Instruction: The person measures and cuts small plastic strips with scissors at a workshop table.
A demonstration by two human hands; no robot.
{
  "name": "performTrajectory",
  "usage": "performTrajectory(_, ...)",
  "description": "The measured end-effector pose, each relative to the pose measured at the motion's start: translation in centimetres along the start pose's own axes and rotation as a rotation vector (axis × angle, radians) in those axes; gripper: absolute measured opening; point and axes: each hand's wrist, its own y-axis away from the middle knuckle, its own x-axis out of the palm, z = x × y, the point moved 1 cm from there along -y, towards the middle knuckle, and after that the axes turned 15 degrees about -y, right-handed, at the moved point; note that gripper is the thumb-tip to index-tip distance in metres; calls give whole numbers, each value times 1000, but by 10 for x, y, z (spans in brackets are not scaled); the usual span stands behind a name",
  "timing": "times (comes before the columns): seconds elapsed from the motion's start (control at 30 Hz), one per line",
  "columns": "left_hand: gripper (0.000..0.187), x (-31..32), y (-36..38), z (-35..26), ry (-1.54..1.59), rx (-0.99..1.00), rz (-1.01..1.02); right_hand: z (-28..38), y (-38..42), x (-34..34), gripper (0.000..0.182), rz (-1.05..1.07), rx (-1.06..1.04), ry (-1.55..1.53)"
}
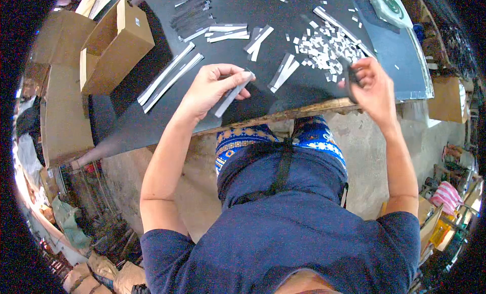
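My left hand (215, 89) is closed, pinching a narrow grey strip (232, 97) between thumb and fingers above the table's near edge. My right hand (373, 89) is curled around a dark, blurred object (350, 76) whose kind I cannot make out. Just beyond it lies a heap of small white paper pieces (326, 48), with a long grey-and-white strip (341, 30) across its far side. Between my hands, a crossed pair of short strips (285, 73) rests on the black tabletop (167, 119). Another crossed pair (259, 42) lies farther back.
Long white-edged strips (169, 76) lie left of my left hand, near an open cardboard box (119, 48). More strips (228, 32) and a bundle of thin dark pieces (192, 15) are at the back. A clear plastic-wrapped roll (390, 8) sits at the far right.
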Motion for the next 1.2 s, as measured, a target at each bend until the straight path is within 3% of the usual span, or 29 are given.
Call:
performTrajectory(0.03, 21, -1, -2, 3, -2, 4, -5, -6, -8, -7, 33, -92, -83, 146)
performTrajectory(0.13, 16, -5, -8, 14, -583, 302, -372, -25, -22, -21, 30, -102, -172, 271)
performTrajectory(0.23, 14, 0, -5, 14, -607, 381, -470, -35, -28, -23, 27, -71, -132, 340)
performTrajectory(0.3, 18, 5, -1, 13, -627, 320, -493, -38, -31, -22, 25, 13, -95, 416)
performTrajectory(0.5, 68, 15, 0, 18, -612, 472, -682, -3, -35, -8, 19, 123, -195, 624)
performTrajectory(0.63, 82, 21, -6, 24, -609, 575, -695, 23, -36, 65, 30, 204, -334, -65)
performTrajectory(0.7, 87, 23, -8, 25, -644, 600, -699, 29, -35, 102, 38, 274, -420, -185)
performTrajectory(0.8, 87, 24, -3, 20, -709, 628, -696, 39, -39, 134, 52, 375, -471, -198)
performTrajectory(1.03, 87, 18, -2, 25, -764, 682, -723, 38, -43, 160, 49, 397, -487, -230)
performTrajectory(1.13, 71, 12, 4, 32, -766, 601, -752, 34, -46, 160, 48, 364, -515, -187)
performTrajectory(1.2, 42, 4, 10, 44, -728, 566, -801, 28, -47, 157, 47, 351, -497, -204)
